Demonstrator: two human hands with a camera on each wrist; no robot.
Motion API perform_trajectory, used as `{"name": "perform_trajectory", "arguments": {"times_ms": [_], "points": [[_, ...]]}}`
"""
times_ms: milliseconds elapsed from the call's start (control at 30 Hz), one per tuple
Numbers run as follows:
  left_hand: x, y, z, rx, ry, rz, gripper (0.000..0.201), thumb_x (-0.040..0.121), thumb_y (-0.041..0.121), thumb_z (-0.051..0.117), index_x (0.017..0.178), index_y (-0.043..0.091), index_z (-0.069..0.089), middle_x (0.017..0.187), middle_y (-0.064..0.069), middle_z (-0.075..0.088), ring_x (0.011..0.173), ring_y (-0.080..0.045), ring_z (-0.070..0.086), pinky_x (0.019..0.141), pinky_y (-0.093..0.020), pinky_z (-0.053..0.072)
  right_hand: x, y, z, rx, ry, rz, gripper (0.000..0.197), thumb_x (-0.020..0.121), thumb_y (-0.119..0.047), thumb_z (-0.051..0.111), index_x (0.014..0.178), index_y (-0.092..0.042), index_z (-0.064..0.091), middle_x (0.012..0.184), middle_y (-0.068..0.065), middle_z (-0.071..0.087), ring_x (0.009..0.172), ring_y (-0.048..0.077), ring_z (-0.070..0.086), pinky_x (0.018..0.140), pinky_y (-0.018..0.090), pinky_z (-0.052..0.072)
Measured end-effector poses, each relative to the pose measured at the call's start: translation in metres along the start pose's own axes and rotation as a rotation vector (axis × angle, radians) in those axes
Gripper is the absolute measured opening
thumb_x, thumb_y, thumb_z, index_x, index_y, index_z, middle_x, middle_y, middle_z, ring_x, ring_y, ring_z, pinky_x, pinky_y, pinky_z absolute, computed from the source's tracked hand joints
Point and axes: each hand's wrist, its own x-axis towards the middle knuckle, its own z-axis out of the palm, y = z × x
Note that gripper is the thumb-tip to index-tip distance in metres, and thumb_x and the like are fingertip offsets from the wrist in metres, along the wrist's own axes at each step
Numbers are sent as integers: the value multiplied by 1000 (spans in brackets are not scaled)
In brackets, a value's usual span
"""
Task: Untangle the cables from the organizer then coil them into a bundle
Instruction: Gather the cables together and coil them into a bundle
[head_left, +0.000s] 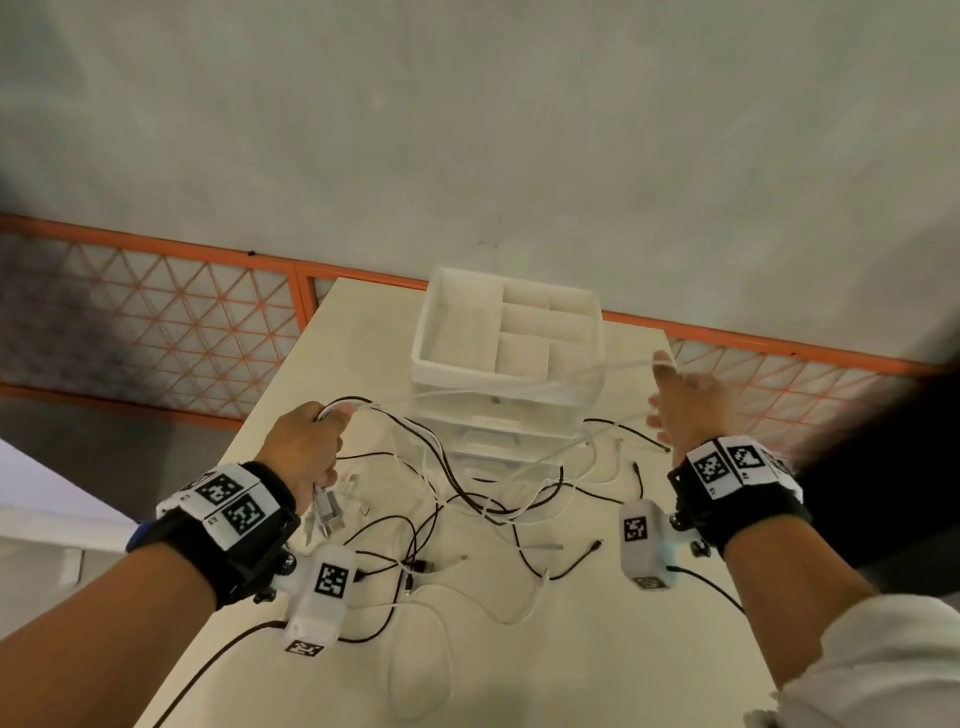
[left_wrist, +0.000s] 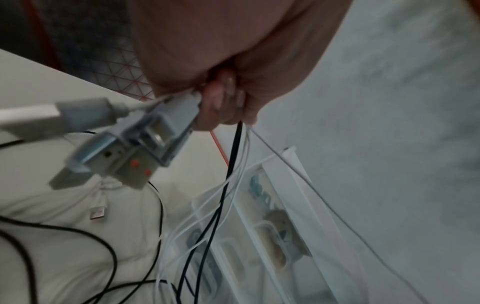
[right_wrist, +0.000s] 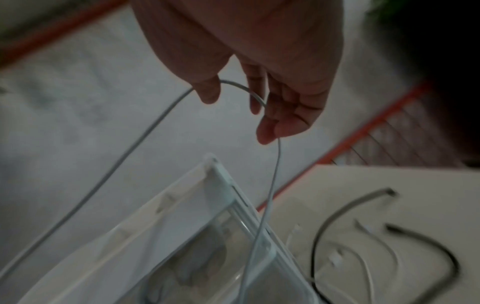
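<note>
My left hand (head_left: 304, 447) is fisted around a bunch of white and black cables (left_wrist: 233, 164), with USB plugs (left_wrist: 122, 148) sticking out below my fingers. My right hand (head_left: 691, 402) is raised with loosely spread fingers; one white cable (right_wrist: 145, 131) is draped over them, running back across to my left fist. Between my hands stands the white organizer (head_left: 506, 338) with clear drawers, at the far end of the pale table (head_left: 597, 649). More loose black and white cables (head_left: 493, 509) sprawl tangled on the table before it.
</note>
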Motion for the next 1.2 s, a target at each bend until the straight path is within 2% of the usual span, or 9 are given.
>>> {"name": "perform_trajectory", "arguments": {"times_ms": [100,267,367,467,700,800,933,1100,1200], "points": [[5,-2,0,33,19,4,28,100,27,53,79,9,52,65,-5,37,50,-18,26,41,-22,24,0,6,-1,18,2,65,64,69,-81,56,79,-17,61,89,14,76,79,29,72,79,49,58],[8,-3,10,102,22,16,25,98,22,54,86,3,63,65,-7,39,50,-20,28,44,-25,25,-17,-69,-9,169,123,-288,72,67,-86,59,109,-28,63,101,-2,75,92,23,73,86,48,60],[9,-3,18,108,-3,26,29,99,27,53,85,3,61,64,-7,39,50,-20,29,45,-26,26,-30,-105,-16,241,122,-529,46,79,-69,66,108,-33,61,107,-5,73,84,21,74,74,38,60],[7,0,24,57,-64,15,28,100,27,52,83,5,58,60,-3,38,48,-16,28,43,-24,24,-31,-110,-18,260,75,-584,38,81,-65,68,106,-38,59,113,-7,71,79,20,74,74,38,59],[-3,10,15,-76,-227,41,22,100,22,55,87,4,58,57,0,45,40,-8,31,37,-21,28,-4,-5,-13,48,-128,-302,37,65,-51,67,100,-44,60,124,-5,69,91,21,73,88,48,56],[-7,19,7,-27,-275,83,25,98,27,58,90,3,61,53,5,38,43,-9,26,38,-21,25,0,68,-13,-325,-368,-93,48,74,-19,69,116,-40,60,135,-1,65,100,23,68,92,46,55],[-16,30,4,60,-334,159,36,98,38,56,93,4,64,51,10,35,44,-9,26,42,-23,25,-21,92,-7,-623,-524,-44,51,85,-16,63,135,-27,59,105,-2,74,96,22,69,94,39,55],[-39,48,18,121,-499,222,47,104,39,40,96,8,75,54,5,35,46,-10,26,46,-26,24,-88,15,20,-312,-673,-306,71,83,-45,78,140,-51,38,64,-2,68,60,6,61,72,29,53],[-60,54,29,223,-578,308,48,103,31,45,65,21,71,53,3,39,47,-12,28,48,-27,25,-128,-24,47,-103,-753,-324,75,81,-43,81,141,-54,36,61,10,66,51,10,57,56,25,48]]}}
